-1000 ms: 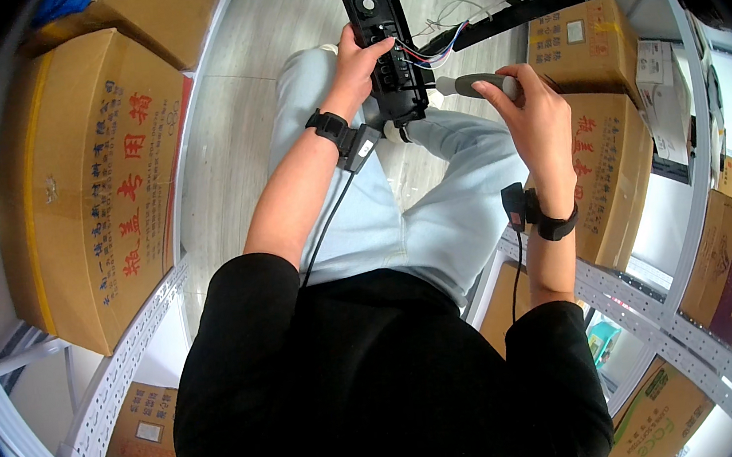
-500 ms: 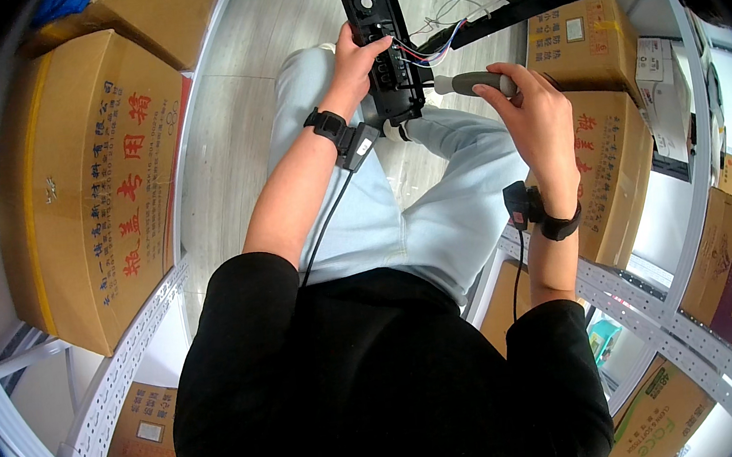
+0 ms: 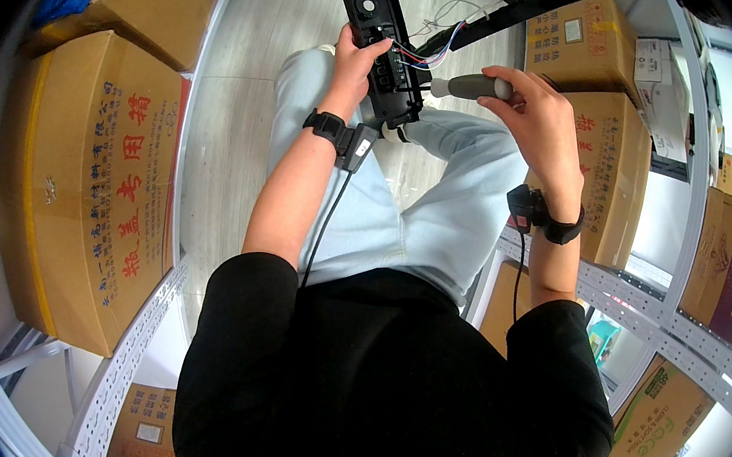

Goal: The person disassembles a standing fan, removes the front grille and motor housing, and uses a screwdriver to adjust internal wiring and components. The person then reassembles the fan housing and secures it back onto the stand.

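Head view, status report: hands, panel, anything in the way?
Left hand grips black panel. Right hand holds grey-handled screwdriver against it. Loose wires near the tip.

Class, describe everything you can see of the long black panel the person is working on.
The long black panel is narrow, looks like plastic, and runs from the picture's top edge down over the person's lap. Coloured wires trail from its right side. The left hand grips its left edge; the right hand points a grey-handled screwdriver at its lower part.
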A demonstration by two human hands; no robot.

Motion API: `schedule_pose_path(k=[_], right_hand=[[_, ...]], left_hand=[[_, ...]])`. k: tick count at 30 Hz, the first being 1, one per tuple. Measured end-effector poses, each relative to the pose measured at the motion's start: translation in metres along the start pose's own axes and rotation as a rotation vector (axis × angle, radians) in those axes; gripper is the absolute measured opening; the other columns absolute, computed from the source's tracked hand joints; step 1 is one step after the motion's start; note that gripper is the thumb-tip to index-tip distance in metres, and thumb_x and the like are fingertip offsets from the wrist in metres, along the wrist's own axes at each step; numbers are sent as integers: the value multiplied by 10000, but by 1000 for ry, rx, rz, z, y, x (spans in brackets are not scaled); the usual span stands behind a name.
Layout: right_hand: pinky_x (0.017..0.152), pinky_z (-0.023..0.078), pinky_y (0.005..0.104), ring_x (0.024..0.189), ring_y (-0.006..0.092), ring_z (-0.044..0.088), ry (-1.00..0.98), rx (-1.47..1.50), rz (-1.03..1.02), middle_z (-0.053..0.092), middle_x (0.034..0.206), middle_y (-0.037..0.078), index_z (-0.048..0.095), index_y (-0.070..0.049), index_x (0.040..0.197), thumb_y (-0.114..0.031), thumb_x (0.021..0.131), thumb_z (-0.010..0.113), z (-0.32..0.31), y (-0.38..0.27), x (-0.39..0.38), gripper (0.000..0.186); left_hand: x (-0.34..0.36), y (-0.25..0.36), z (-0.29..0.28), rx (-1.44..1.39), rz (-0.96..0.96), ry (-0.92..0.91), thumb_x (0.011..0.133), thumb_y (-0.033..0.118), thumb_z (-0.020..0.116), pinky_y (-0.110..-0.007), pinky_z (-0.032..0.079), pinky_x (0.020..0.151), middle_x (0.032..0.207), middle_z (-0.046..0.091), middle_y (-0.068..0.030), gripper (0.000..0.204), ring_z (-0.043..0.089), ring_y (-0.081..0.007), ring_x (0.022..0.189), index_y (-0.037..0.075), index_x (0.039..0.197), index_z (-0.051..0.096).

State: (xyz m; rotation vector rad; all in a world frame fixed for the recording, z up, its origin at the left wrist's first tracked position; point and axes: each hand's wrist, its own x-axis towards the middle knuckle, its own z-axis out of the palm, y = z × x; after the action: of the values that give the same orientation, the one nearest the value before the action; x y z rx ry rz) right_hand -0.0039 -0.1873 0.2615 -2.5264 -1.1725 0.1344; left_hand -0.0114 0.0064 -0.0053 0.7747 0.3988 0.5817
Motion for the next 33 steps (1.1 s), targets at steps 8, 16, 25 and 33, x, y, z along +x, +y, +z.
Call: schedule_pose_path(k=[8, 16, 25, 33], right_hand=[[684, 562, 331, 763, 254, 697, -33, 140, -27, 672, 964, 131, 660, -90, 1157, -110, 813, 777, 3, 0, 0, 364], [678, 557, 316, 776, 198, 679, 0, 191, -18, 666, 983, 104, 671, -71, 1166, -123, 804, 800, 9, 8, 1, 388], [668, 500, 251, 763, 132, 605, 110, 304, -80, 655, 981, 44, 738, -82, 1075, -158, 756, 849, 21, 19, 4, 347], [700, 487, 247, 815, 123, 598, 86, 370, -100, 653, 990, 40, 745, -78, 1061, -128, 776, 832, 4, 22, 7, 302]], left_hand=[[-4, 5, 5, -8, -34, 25, 782, -52, 748, -336, 525, 875, 1071, 645, -63, 514, 640, -176, 965, 23, 1221, 491], [-1, 2, 1, -9, -22, 19, 790, -59, 739, -358, 543, 862, 1077, 649, -77, 510, 654, -192, 959, 25, 1226, 488], [-4, 12, 3, -27, -71, 44, 805, -34, 743, -380, 529, 903, 1124, 652, -86, 501, 651, -209, 1012, 21, 1236, 493], [-3, 11, 4, 29, -92, -4, 791, -65, 732, -348, 514, 893, 1107, 634, -80, 507, 634, -190, 1005, 25, 1227, 489]])
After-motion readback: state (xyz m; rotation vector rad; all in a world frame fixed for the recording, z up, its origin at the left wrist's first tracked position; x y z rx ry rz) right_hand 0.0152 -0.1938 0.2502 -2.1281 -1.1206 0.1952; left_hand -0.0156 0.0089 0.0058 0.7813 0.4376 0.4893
